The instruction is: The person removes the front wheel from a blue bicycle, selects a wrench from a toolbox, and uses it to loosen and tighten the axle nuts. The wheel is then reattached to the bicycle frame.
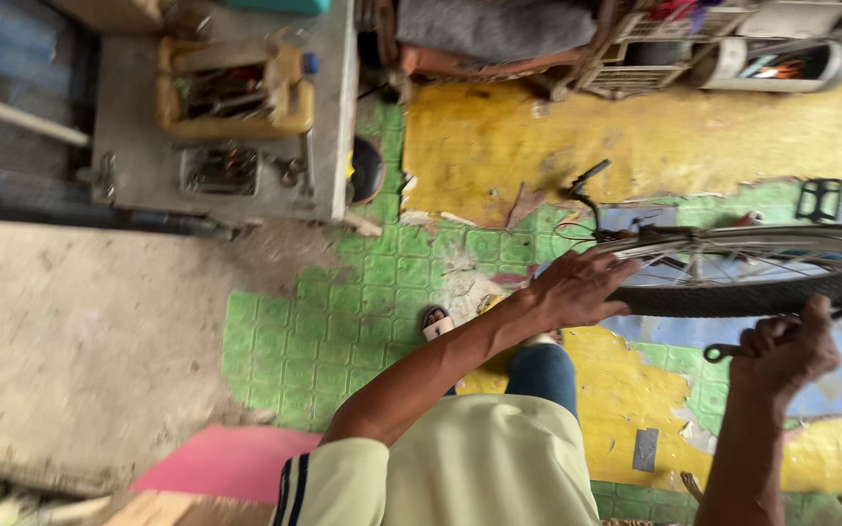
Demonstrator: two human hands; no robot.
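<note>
Left hand (577,289) spread loosely on black rubber bicycle tyre (762,292); right hand (782,353) below tyre, clenched around dark metal spanner (733,349).

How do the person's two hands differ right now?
The left hand lies open on the bicycle wheel, fingers spread over the tyre; the right hand is closed around a spanner. The left hand sits higher on the rim, the right hand below it. Both are bare.
</note>
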